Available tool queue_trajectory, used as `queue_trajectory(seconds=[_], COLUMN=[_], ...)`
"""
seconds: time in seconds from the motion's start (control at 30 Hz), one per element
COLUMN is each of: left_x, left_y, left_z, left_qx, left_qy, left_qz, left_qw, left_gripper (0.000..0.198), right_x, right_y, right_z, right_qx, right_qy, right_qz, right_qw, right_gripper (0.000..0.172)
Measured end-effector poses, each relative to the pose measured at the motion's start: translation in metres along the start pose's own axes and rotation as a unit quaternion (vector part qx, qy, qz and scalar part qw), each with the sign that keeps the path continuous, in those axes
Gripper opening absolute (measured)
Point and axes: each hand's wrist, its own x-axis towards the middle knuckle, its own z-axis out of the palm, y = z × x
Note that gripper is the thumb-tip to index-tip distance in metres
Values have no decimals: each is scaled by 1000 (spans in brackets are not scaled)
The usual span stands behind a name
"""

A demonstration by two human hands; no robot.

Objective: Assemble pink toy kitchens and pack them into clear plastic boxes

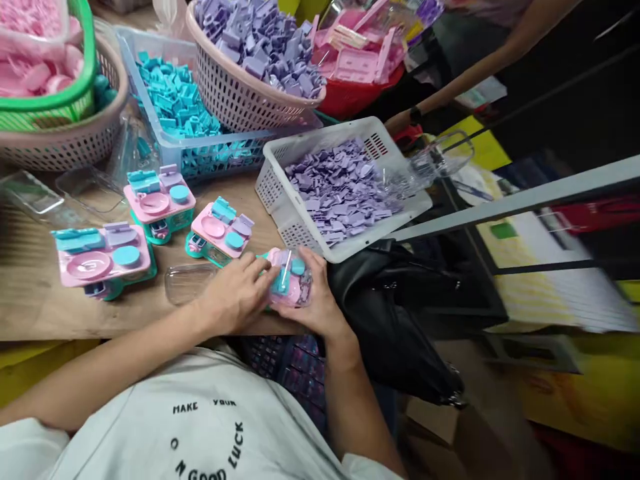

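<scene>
Close to the table's front edge, my right hand (320,303) grips a small toy kitchen unit (293,297) from its right side, thumb and fingers around it. It has a pink top with blue parts, and clear plastic shows over it. My left hand (235,293) is closed on the left side of the same toy, its curled fingers pressing there. Similar toy units with pink tops and teal bases stand to the left: one nearest my left hand (220,228), one behind (159,202) and a larger-looking one (104,259). A clear plastic cover (189,283) lies beside my left forearm.
A white basket of flat purple pieces (295,223) stands behind my right hand. Further back are a blue bin (215,143), a pink basket (213,87) and a green basket (85,100). A black bag (395,320) hangs at right; another person's arm (465,77) reaches in beyond.
</scene>
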Motion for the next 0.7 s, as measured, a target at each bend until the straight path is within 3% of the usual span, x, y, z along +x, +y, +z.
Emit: queue_trajectory(seconds=[0.13,0.27,0.37,0.47,0.57,0.7], left_x=[-7,-13,-4,18,36,39], left_y=[-14,-31,-45,-61,-76,-81], left_z=[-54,-82,-88,-86,-79,-70], left_qx=[104,175,169,155,168,198], left_qy=[95,82,26,-32,-82,-101], left_qz=[-38,-119,-124,-94,-80,-89], left_qw=[989,974,978,983,979,971], left_gripper=[30,36,59,78,81,80], right_x=[43,61,47,33,38,36], right_y=[16,10,-9,-19,-11,-8], right_z=[2,14,29,42,48,57], right_qx=[-26,-75,-111,-121,-106,-96], right_qy=[-12,39,106,153,150,161], right_qz=[-51,-54,-27,-33,-48,-34], right_qw=[998,995,988,980,982,982], right_gripper=[109,104,95,75,56,57])
